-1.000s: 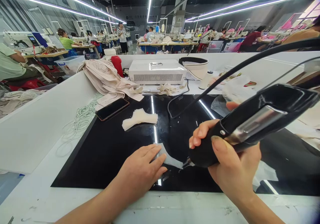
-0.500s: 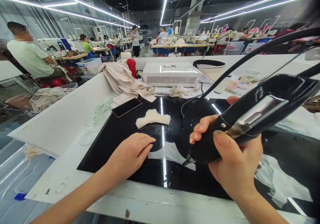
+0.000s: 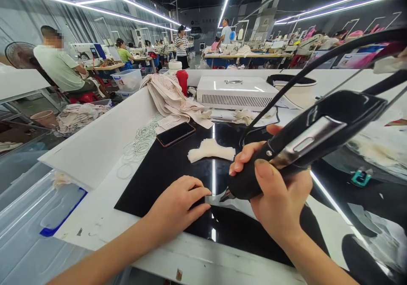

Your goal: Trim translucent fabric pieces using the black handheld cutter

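Note:
My right hand (image 3: 282,196) is wrapped round a black corded hand tool (image 3: 305,136) with a silver lever along its side. Its narrow metal tip (image 3: 226,195) points down to the left, at a thin, sheer white fabric piece (image 3: 235,204) lying flat on the glossy black board (image 3: 152,170). At the left end of that piece rests my left hand (image 3: 179,202), palm down, with thumb and fingers apart. Behind my hands a small stack of cream cut fabric (image 3: 211,150) lies on the board. The tool and my right hand hide part of the sheer piece.
A phone (image 3: 176,133) and tangled pale green elastic loops (image 3: 143,136) lie at the board's left edge. Behind stand a white metal box (image 3: 235,92) and draped cream fabric (image 3: 171,98). More sheer fabric (image 3: 378,230) and a teal object (image 3: 361,177) are at right. A black cord (image 3: 318,62) arches overhead.
The tool's tip has moved from the right end of the sheer piece toward its left end, close to my left fingers. The sheer piece is turned differently. The camera view has swung left.

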A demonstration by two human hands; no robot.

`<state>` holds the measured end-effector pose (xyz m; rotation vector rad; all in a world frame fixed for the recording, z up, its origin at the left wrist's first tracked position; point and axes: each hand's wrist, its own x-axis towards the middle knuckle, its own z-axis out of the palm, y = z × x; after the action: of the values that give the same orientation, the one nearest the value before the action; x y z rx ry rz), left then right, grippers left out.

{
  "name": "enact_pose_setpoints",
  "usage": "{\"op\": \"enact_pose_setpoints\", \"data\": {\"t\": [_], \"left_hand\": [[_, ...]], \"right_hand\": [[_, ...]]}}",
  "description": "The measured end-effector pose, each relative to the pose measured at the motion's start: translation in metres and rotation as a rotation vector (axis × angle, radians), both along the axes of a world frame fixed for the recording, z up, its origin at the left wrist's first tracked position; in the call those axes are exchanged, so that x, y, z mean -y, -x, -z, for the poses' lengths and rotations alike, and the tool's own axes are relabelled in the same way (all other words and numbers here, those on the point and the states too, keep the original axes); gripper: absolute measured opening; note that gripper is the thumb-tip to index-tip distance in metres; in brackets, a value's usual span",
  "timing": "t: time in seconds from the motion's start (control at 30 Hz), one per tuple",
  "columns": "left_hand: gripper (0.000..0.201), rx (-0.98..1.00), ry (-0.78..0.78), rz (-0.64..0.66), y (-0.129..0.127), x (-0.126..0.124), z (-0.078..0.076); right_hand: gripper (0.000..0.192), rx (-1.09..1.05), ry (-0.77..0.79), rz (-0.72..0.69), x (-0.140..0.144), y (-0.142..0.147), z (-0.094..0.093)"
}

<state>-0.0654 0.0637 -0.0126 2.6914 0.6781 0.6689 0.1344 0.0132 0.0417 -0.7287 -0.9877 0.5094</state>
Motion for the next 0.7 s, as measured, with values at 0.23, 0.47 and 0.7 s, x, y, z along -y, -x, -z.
{"op": "enact_pose_setpoints", "data": {"t": [0.23, 0.47, 0.7], "left_hand": [[0.024, -0.029, -0.211, 0.094, 0.011, 0.005, 0.004], [0.027, -0.011, -0.223, 0.086, 0.012, 0.006, 0.01], [0.024, 0.021, -0.229, 0.081, 0.011, 0.007, 0.011]], "right_hand": [[0.035, 0.002, 0.013, 0.029, -0.007, 0.007, 0.005], [0.044, -0.015, -0.012, -0.011, -0.013, 0.015, 0.008], [0.049, -0.018, -0.011, -0.031, -0.017, 0.019, 0.011]]}}
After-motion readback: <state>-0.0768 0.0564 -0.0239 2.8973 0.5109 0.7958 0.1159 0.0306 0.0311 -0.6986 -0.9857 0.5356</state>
